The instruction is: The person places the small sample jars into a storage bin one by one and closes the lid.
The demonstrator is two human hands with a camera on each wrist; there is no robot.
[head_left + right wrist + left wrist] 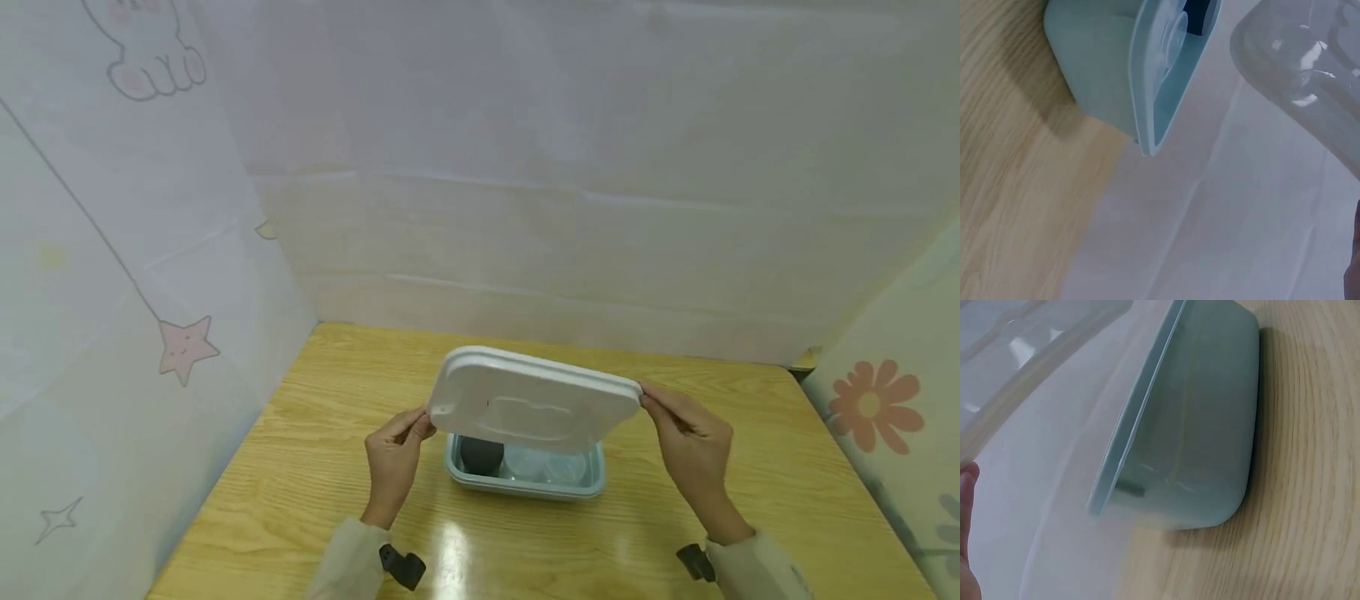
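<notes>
Both hands hold a whitish plastic lid, tilted with its underside toward the head camera. My left hand pinches the lid's left end; my right hand pinches its right end. Below and apart from the lid stands a light blue-green plastic box on the table. Inside it are a dark, rounded item at the left and clear round containers beside it; the lid hides the box's far part. In the left wrist view a fingertip touches the lid's edge.
The box stands on a wood-grain table. A pale sheet rises behind the table's far edge, with printed sheets at the left and right sides. Dark straps with small mounts sit at both wrists.
</notes>
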